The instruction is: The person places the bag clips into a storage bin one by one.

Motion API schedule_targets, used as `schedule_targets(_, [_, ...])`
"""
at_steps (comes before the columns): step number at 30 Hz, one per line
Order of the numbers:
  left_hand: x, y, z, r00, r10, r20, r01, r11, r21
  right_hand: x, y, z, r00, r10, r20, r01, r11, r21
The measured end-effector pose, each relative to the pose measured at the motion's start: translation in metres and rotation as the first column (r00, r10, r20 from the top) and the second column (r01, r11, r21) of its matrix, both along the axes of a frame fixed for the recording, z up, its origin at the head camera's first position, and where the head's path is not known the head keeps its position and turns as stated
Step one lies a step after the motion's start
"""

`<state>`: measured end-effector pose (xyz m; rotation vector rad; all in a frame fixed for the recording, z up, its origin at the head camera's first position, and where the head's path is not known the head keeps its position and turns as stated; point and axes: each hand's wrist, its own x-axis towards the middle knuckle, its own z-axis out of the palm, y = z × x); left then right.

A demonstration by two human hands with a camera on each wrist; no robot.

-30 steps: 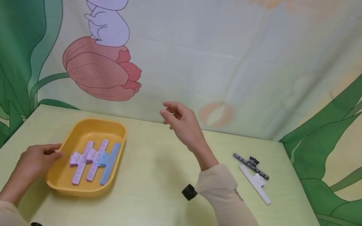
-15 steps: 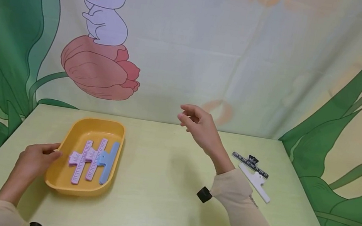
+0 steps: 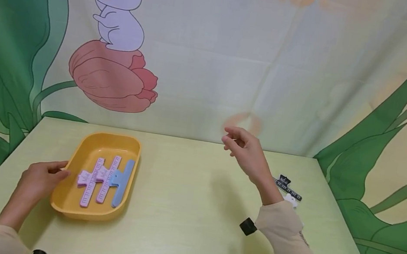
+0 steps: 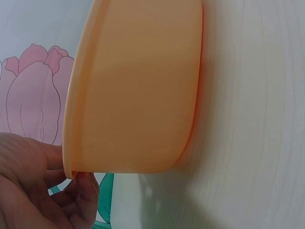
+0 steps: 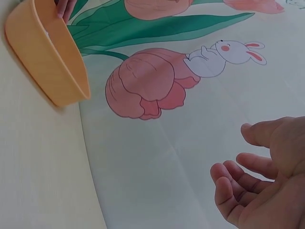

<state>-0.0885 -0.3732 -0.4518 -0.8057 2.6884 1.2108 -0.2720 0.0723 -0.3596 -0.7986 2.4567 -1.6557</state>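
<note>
At the left of the table a yellow plastic tray (image 3: 61, 206) holds two pink ruler-like clips (image 3: 90, 182) and a blue clip (image 3: 123, 185), side by side. My left hand (image 3: 39, 181) pinches the tray's left rim; the left wrist view shows thumb and fingers at the rim's corner (image 4: 69, 174). My right hand (image 3: 244, 153), fingers loosely bent and holding nothing, is raised above the table's back right part. Behind its wrist lie a black clip with a piano-key pattern (image 3: 289, 189) and a white clip (image 3: 290, 199), the latter mostly hidden by the sleeve.
The pale green table (image 3: 172, 227) runs back to a printed cloth backdrop (image 3: 207, 48) with a rabbit, tulips and leaves. A black wrist camera (image 3: 248, 226) juts out from the right sleeve.
My right hand has moved steadily rightward, away from the tray, and its forearm now covers most of the white clip. The left hand and the tray have stayed in place.
</note>
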Motion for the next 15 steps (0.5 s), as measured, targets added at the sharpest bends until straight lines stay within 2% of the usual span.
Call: schedule_targets(15, [-0.001,-0.002,-0.002,1.000,0.010,0.009,-0.010,1.000,0.001,-0.001,0.053,-0.011,0.996,-0.094,0.012,0.092,0.993,0.071])
